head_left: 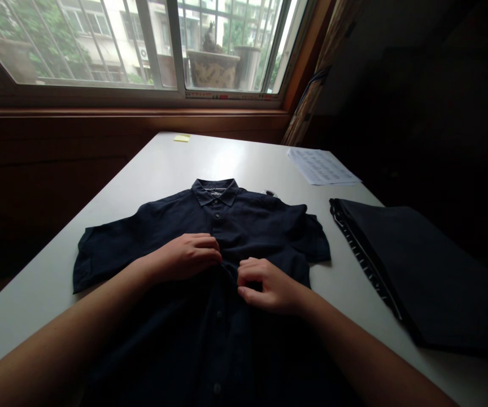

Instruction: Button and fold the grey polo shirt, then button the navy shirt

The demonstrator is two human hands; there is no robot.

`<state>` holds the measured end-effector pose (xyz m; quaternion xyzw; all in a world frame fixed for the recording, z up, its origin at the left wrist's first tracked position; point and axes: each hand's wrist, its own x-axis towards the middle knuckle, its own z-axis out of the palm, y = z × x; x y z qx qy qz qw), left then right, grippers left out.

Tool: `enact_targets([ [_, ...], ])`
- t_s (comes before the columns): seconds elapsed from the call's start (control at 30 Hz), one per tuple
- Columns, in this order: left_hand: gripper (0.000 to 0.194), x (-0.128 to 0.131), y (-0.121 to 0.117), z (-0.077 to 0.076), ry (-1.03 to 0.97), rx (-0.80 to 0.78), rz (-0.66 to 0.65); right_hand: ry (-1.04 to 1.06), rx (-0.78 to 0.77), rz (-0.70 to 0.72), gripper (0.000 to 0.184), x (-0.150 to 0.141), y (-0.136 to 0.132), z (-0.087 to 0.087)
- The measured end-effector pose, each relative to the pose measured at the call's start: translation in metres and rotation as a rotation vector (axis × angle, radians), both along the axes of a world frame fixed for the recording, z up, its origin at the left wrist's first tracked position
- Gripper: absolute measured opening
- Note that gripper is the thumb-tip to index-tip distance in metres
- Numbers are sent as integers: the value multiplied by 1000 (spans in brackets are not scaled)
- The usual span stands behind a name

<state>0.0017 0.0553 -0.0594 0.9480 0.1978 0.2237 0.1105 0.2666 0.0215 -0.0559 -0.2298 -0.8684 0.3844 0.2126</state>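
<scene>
A dark navy short-sleeved shirt (265,220) lies front side up on the white table, its collar pointing toward the window. Buttons run down its middle placket. My left hand (195,254) is closed on the placket at chest height, palm down. Just right of it, my right hand (265,282) pinches the placket's edge between thumb and bent fingers. A short stretch of fabric is lifted between the two hands. The fingertips of the left hand are hidden behind its knuckles. The shirt's lower part lies in shadow.
The white table (125,181) bears a folded dark cloth item (417,265) on the right, printed papers (322,167) at the back right and a yellow sticky note (182,138) at the far edge. A small round object (271,193) sits behind the shirt's shoulder. Beyond is a barred window (227,51).
</scene>
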Motion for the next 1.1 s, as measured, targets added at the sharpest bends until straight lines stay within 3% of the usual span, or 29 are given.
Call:
enact_targets([
  [1.1, 21, -2, 4, -4, 75, 152, 112, -53, 17, -51, 20, -6, -6, 4],
])
